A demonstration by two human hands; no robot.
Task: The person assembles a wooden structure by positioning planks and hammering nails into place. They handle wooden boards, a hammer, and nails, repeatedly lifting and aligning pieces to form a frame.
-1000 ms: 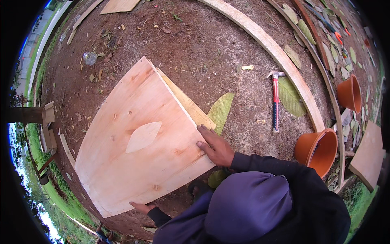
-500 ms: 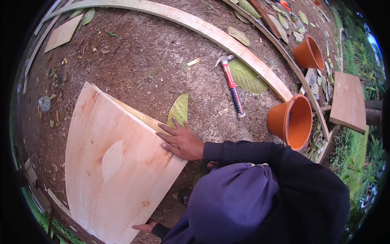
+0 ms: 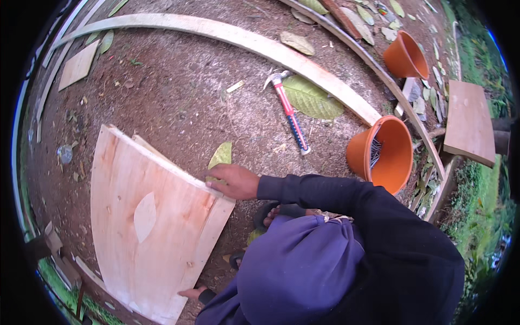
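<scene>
Fingers of the right hand (image 3: 236,181) are bent and close together at the far right corner of the panel (image 3: 170,230); whether they pinch it cannot be told. Those of the left hand (image 3: 194,293) meet its near right edge, partly hidden, their closure not determinable. Location: left and near, above bare ground (image 3: 184,103); full support not visible.

Handling, as judged: stiff, moderately heavy and awkward for its breadth; dry and not slippery, edges liable to splinter. Best held by two opposite edges, clear of rough corners.

Appearance: pale, reddish-grained wood, knotted, narrower at the far end, with a paler leaf-shaped patch (image 3: 144,218) at mid-face. Another piece of wood (image 3: 145,143) shows past its far edge.

Beyond, to the right: a hammer (image 3: 288,111), a bucket (image 3: 358,156) containing nails (image 3: 375,153), and, farther, a second bucket (image 3: 400,59). On the far side lies a long plank (image 3: 233,38).
</scene>
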